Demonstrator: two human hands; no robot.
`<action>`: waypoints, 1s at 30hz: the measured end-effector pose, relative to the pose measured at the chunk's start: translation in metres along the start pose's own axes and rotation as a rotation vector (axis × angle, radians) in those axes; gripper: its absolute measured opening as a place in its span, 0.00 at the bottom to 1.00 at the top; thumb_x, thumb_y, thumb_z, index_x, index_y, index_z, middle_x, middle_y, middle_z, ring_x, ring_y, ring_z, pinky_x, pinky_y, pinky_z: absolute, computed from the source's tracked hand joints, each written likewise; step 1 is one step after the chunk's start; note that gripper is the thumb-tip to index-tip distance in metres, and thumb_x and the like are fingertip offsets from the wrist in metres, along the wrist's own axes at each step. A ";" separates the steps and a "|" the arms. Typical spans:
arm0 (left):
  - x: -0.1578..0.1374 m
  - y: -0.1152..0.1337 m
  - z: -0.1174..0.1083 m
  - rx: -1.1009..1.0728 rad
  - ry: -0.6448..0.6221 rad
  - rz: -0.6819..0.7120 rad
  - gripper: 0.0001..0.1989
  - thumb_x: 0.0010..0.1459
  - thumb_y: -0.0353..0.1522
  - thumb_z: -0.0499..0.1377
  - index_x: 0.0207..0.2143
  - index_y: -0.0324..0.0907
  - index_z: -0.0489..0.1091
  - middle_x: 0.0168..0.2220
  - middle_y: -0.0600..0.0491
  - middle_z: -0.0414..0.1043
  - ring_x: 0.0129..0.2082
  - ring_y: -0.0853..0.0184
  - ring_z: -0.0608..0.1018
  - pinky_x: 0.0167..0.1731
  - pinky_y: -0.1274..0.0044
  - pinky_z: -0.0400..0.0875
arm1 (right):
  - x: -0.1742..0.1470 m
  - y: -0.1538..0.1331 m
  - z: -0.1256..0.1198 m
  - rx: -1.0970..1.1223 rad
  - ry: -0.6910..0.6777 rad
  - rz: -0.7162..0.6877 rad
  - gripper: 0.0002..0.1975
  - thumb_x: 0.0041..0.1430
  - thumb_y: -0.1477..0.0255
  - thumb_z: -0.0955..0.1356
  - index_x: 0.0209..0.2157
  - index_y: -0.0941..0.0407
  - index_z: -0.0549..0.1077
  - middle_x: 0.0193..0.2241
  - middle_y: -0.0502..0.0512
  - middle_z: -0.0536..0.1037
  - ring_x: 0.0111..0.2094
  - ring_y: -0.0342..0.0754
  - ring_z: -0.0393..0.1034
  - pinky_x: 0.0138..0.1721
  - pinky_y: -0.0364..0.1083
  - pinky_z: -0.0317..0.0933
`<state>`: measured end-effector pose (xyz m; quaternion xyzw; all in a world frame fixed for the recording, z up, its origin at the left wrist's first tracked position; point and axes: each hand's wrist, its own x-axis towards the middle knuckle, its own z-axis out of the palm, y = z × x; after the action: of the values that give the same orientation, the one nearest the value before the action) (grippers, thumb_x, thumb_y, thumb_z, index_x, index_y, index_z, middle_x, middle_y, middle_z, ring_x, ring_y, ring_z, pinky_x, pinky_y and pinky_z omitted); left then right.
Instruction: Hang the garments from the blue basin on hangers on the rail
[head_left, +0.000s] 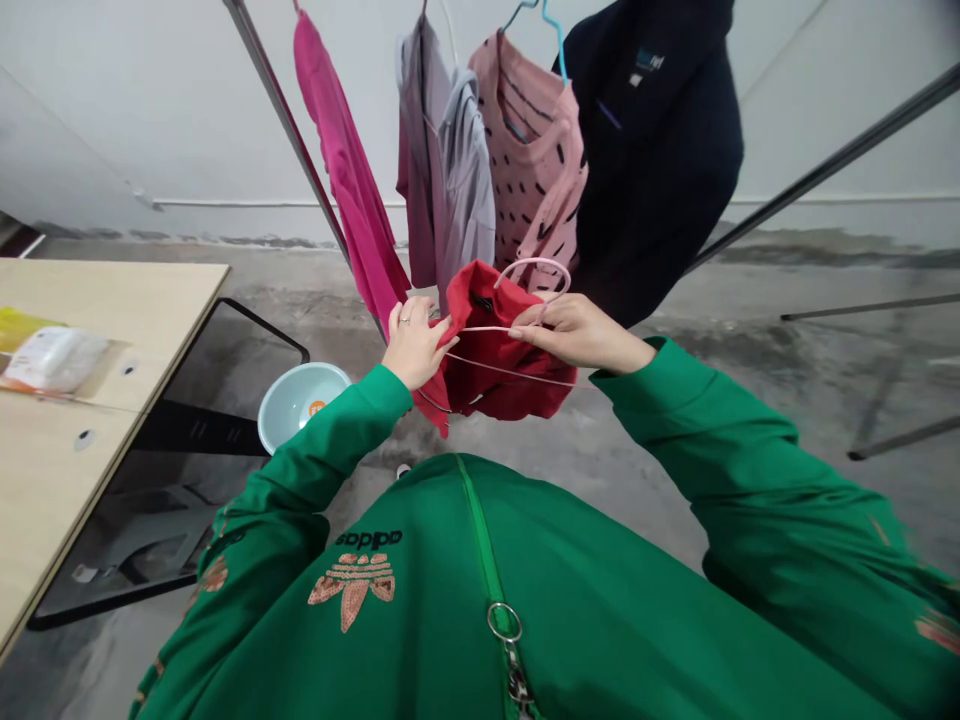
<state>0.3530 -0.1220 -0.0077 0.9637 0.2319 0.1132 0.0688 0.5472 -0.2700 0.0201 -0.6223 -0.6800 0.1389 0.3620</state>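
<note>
Grip [574, 332] on hanger [486, 328] above grey floor [787, 370]

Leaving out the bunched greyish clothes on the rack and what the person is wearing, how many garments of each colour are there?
Red cloth garment: 1
Magenta cloth garment: 1
Pink cloth garment with black marks: 1
Dark navy cloth garment: 1
Total: 4

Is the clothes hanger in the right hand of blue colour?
No, the clothes hanger in the right hand is pink, and the left hand holds the red garment.
</note>
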 end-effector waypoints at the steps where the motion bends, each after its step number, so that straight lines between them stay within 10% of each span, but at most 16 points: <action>1: 0.002 -0.002 0.004 -0.005 -0.022 0.021 0.19 0.64 0.38 0.51 0.53 0.40 0.69 0.51 0.40 0.69 0.53 0.54 0.70 0.56 0.61 0.60 | 0.002 0.001 -0.004 0.001 -0.013 -0.007 0.15 0.59 0.64 0.66 0.23 0.57 0.75 0.30 0.56 0.80 0.32 0.48 0.73 0.38 0.48 0.66; 8: 0.002 -0.028 -0.020 -0.268 0.128 0.056 0.18 0.64 0.39 0.50 0.48 0.39 0.73 0.43 0.47 0.77 0.43 0.62 0.78 0.45 0.74 0.70 | 0.009 0.020 -0.044 -0.104 0.089 -0.034 0.15 0.60 0.59 0.65 0.37 0.55 0.77 0.37 0.57 0.76 0.41 0.50 0.70 0.47 0.52 0.65; 15: 0.000 -0.033 -0.086 -0.332 0.279 -0.033 0.19 0.60 0.39 0.52 0.47 0.39 0.73 0.40 0.51 0.78 0.40 0.63 0.78 0.44 0.75 0.70 | -0.064 0.021 -0.018 -0.392 1.392 0.017 0.10 0.64 0.62 0.61 0.33 0.53 0.69 0.28 0.54 0.64 0.32 0.53 0.66 0.36 0.57 0.64; 22: -0.008 -0.021 -0.114 -0.314 0.290 -0.031 0.18 0.60 0.39 0.53 0.45 0.39 0.73 0.38 0.51 0.78 0.39 0.63 0.78 0.43 0.75 0.71 | -0.068 0.015 0.142 0.020 0.423 0.071 0.09 0.62 0.68 0.64 0.43 0.55 0.69 0.32 0.56 0.74 0.30 0.47 0.71 0.33 0.48 0.69; 30: -0.030 0.003 -0.138 -0.300 0.290 0.002 0.15 0.62 0.37 0.52 0.46 0.41 0.73 0.39 0.52 0.77 0.38 0.66 0.78 0.43 0.77 0.72 | 0.042 0.009 0.212 0.261 0.209 0.228 0.25 0.59 0.60 0.66 0.55 0.57 0.64 0.50 0.64 0.70 0.50 0.55 0.67 0.53 0.56 0.64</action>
<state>0.2940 -0.1269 0.1202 0.9166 0.2188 0.2839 0.1771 0.4143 -0.1728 -0.1201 -0.6542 -0.5400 0.2007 0.4901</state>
